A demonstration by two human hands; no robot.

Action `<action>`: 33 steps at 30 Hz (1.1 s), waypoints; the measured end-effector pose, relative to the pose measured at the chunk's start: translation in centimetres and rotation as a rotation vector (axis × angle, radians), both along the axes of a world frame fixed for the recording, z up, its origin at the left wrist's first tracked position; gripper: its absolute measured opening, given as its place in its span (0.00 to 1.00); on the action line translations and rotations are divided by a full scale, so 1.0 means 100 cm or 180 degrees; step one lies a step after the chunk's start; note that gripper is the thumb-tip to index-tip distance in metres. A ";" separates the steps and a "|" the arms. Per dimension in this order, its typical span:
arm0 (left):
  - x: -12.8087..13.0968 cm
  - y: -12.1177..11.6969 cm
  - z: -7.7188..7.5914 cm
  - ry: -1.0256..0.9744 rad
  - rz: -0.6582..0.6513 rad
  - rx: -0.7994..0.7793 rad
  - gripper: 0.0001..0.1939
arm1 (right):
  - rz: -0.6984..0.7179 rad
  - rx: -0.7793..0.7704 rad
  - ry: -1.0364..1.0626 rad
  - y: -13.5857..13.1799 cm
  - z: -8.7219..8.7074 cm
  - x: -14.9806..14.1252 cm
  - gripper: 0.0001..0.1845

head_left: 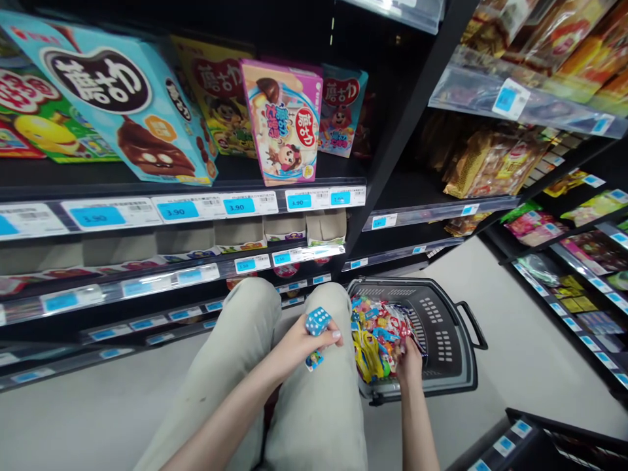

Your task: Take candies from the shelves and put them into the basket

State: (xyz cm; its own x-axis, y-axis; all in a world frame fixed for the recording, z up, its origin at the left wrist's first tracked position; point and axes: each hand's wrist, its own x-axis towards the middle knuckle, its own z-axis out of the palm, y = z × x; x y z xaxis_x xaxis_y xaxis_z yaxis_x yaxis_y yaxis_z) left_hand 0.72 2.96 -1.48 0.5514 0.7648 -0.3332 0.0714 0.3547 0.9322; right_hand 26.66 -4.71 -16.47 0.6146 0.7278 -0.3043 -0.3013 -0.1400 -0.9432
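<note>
My left hand (314, 339) rests over my right knee, its fingers closed around a blue dice-shaped container (318, 319) with white dots. A small colourful piece of packaging (314, 361) sticks out below that hand. To the right, my right hand (410, 361) reaches into a dark grey shopping basket (444, 294). Its fingers are bent together among bright candy packets, and what they grip is hidden. Yellow packets (367, 356) lie at the near left of the basket, with red and blue wrappers (387, 320) beside and behind them.
Ahead, a dark shelf holds a large blue snack box (122, 104), a pink box (284, 124) and a smaller blue box (341, 108). Cardboard display trays (186, 239) line the shelf below. Bagged snacks (495, 163) fill shelves at right. The basket's handle (473, 324) points right over grey floor (510, 314).
</note>
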 end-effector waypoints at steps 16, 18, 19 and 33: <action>0.015 -0.033 0.011 0.0513 -0.0434 0.1252 0.13 | 0.0527 0.0595 0.1898 -0.025 0.134 -0.115 0.27; 0.013 -0.036 0.014 0.0787 -0.0490 0.1596 0.15 | 0.0625 0.0659 0.1658 -0.022 0.135 -0.120 0.25; 0.013 -0.037 0.014 0.0898 -0.0496 0.1703 0.15 | 0.0676 0.0704 0.1543 -0.021 0.136 -0.122 0.22; 0.014 -0.030 0.001 0.0033 -0.0270 0.0789 0.08 | 0.0441 0.0342 0.0801 -0.014 0.135 -0.126 0.19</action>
State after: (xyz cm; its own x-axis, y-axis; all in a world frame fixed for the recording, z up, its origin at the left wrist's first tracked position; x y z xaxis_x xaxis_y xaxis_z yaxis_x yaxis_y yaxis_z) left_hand 2.16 0.00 -1.35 0.6145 0.7750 -0.1473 0.1011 0.1078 0.9890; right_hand 14.03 -6.15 -3.00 0.4223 0.8356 -0.3512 -0.5124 -0.0996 -0.8529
